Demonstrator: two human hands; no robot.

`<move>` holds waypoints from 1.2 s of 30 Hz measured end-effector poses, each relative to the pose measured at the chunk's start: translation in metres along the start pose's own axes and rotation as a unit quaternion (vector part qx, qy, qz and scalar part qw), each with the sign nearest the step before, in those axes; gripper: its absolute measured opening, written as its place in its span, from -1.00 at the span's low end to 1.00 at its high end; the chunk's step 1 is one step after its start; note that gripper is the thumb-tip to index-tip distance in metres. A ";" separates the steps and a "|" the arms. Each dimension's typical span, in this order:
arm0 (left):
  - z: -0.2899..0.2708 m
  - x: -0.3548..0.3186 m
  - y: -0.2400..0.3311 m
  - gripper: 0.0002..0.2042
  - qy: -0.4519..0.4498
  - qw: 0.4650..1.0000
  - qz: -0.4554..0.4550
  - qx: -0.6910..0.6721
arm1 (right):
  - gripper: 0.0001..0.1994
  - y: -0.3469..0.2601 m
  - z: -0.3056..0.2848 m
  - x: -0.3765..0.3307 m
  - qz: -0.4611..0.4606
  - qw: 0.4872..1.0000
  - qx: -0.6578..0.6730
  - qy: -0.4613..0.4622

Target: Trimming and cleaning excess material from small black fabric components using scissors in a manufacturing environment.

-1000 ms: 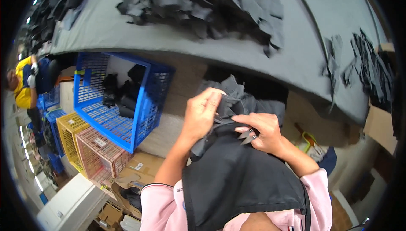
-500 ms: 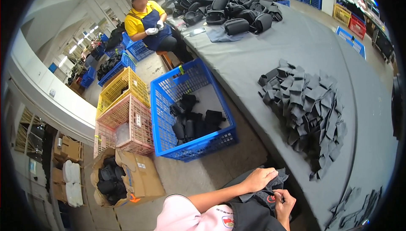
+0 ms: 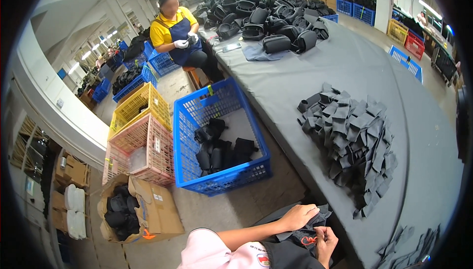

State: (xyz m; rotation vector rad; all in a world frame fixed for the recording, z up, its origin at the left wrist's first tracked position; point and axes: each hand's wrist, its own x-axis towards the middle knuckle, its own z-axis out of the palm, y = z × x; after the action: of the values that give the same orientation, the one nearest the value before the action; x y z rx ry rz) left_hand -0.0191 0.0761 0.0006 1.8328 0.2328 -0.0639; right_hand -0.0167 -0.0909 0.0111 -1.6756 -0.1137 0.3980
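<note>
Dark lettering (image 3: 258, 248), too small to read surely, tops a badge (image 3: 264, 260) on the pink shirt (image 3: 206, 253).

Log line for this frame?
left hand: on dark cloth; right hand: beside orange loop; table: grey pile; blue crate: black items

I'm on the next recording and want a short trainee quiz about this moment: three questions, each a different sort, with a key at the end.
1. Multiple choice. What colour is the large crate that holds black items beside the grey-covered table?
A) pink
B) blue
C) yellow

2. True or false. The seated co-worker in the yellow top is working with bare hands.

3. Fill in the blank. The left hand is on dark fabric, and beside the right hand shows a thin loop coloured ____.

Key
1. B, blue.
2. False: white gloves cover them.
3. Orange-red.
</note>
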 end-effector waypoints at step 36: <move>0.011 -0.003 0.005 -0.75 0.033 0.993 0.083 0.080 | -0.79 0.014 -0.003 0.006 0.061 0.992 0.109 -0.030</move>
State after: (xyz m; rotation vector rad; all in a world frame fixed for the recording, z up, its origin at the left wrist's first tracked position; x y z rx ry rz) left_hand -0.0204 0.0641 0.0026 2.0089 0.1233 0.0961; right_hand -0.0122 -0.0943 -0.0035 -1.4589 -0.0122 0.5338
